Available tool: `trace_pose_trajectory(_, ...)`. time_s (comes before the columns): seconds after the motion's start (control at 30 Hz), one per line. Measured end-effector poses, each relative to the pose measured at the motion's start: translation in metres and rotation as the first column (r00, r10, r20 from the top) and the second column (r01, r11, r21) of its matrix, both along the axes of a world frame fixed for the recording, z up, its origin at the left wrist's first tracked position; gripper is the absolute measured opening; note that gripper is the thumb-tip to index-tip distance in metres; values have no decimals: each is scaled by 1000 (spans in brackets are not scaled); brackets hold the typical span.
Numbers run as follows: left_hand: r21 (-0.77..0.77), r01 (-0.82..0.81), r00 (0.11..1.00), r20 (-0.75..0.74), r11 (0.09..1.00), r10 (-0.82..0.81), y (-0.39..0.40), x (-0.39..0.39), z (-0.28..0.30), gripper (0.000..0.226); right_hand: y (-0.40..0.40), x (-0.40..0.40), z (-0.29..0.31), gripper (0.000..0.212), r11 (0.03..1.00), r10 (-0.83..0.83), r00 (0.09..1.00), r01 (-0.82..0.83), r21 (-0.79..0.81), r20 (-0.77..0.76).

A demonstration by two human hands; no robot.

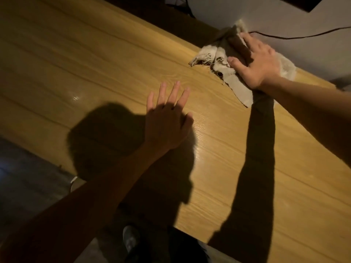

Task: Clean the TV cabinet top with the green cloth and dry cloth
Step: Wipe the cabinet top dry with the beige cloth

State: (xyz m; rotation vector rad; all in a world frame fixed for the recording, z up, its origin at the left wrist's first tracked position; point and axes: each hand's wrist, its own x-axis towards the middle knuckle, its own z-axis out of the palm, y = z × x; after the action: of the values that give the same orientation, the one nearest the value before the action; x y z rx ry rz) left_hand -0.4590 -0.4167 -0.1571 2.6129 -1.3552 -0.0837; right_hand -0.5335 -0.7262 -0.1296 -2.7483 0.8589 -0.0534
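Surface: long yellow-brown wood-grain TV cabinet top (95,59), glossy, running diagonally from upper left to lower right. Light is dim and warm; glare spots show on the laminate near the left hand and further left. Hard shadows of head and both arms fall across the near half of the top.

Room: pale wall (284,21) behind the far edge, with a thin black cable (296,37) running along it. Dark corner of a screen (303,2) at top right. Grey floor (28,186) at lower left; a grey shoe (130,239) is visible below the near edge.

Right hand (256,63): palm down on a frayed beige-grey dry cloth (218,57), fingers spread and nearly straight, pressing it flat; thumb extended out to the side over the fabric. Cloth lies crumpled at the far edge of the top, one end against the wall, ragged threads trailing toward the left.

Left hand (167,118): flat on bare wood, fingers straight and slightly fanned, holding nothing. Well apart from the cloth.

Cloth colour uncertain in this light; no plainly green cloth seen.
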Motion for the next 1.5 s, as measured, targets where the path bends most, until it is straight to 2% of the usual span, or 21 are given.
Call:
trace_pose_trajectory(0.13,-3,-16,1000,-27,1000,16,-1,0,1,65,13,-11,2,78,999,23,999,-24,-34,-30)
trace_pose_trajectory(0.2,42,-21,1000,-16,999,22,-3,0,1,65,29,-27,0,72,996,42,996,-48,-71,-84)
trace_pose_trajectory(0.3,110,-32,999,-15,993,34,-4,0,4,67,70,-63,-1,63,998,32,994,-38,-46,-107)
trace_pose_trajectory(0.5,35,5,999,-45,999,-3,5,-11,14,59,177,-150,-4,60,996,65,991,-72,-59,-114)
trace_pose_trajectory(0.67,50,69,996,-68,996,-66,15,-33,17,58,275,-238,-7,62,975,194,979,-199,-101,-59)
trace_pose_trajectory(0.8,30,82,993,-86,996,-79,30,-58,15,57,316,-285,-9,62,971,218,976,-218,-101,-13)
trace_pose_trajectory(1.0,13,184,980,-81,983,-182,35,-85,13,58,292,-281,-9,62,959,264,963,-269,-88,-60)
trace_pose_trajectory(1.17,-22,186,975,-117,982,-188,23,-89,15,57,241,-258,-9,62,949,306,950,-309,-56,-62)
trace_pose_trajectory(1.37,-114,-27,961,-277,993,-6,-5,-100,20,50,158,-213,-4,63,982,186,979,-188,-19,-88)
trace_pose_trajectory(1.5,-159,-8,949,-311,987,-43,-39,-109,24,50,94,-184,-1,63,993,121,989,-122,-6,-88)
